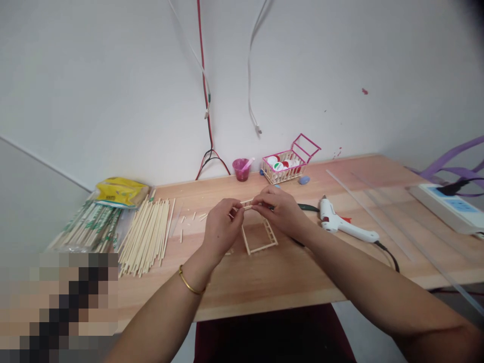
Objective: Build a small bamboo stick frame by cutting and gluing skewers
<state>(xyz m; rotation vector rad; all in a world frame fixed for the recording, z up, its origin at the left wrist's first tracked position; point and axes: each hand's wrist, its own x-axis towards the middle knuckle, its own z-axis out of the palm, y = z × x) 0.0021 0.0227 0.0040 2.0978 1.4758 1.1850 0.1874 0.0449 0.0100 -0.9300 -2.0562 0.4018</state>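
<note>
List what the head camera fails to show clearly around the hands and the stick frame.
- Small stick piece, head view: pinched between left hand and right hand; fingers hide its ends and shape.
- Stick frame: near corner hidden by the right hand.
- Lower left corner: pixelated, unreadable.
- Basket contents: too small to identify.
- Power strip: cut off by the right edge.

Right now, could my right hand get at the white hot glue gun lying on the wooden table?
Probably yes: the white hot glue gun lies just beside the right hand, nothing between them, but that hand is pinching a small wooden stick frame.
</note>
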